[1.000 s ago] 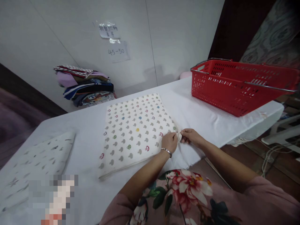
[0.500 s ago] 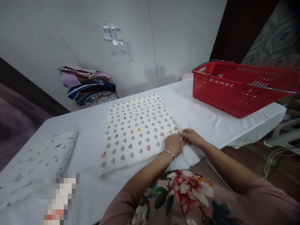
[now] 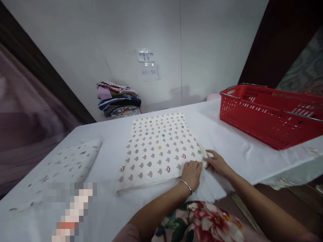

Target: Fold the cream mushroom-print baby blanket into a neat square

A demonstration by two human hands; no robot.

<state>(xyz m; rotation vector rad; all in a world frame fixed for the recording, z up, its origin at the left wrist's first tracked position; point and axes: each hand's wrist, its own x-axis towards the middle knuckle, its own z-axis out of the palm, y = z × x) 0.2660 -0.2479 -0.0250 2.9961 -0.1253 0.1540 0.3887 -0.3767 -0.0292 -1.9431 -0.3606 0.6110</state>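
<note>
We look down on a white table (image 3: 106, 161) that fills much of the lower view. The red basket (image 3: 262, 124) stands at its right end — set there, we suppose, to leave the middle for flat fabric. The mushroom cloth (image 3: 156, 154) lies folded and flat around the middle of the table, near its front side, likely so that it sits within easy reach. Its printed caps point toward the wall (image 3: 209, 50) and the stems toward the near side; the whole is turned a little, so its near edge climbs from left to right. It is close to square; we judge its long axis to run from near edge to far edge, but the slanted view makes that hard to settle. A spotted cloth (image 3: 63, 164), also folded, lies apart on the left, and a pile of clothes (image 3: 119, 101) rises behind the table's far edge. The left hand (image 3: 191, 173) rests at the near edge, close to the right corner, its fingers bent over the top — perhaps to steady the layers. The right hand (image 3: 217, 163) meets that corner with its fingertips; whether either hand pinches the fabric, we cannot tell. A bracelet (image 3: 186, 186) circles the left wrist.
</note>
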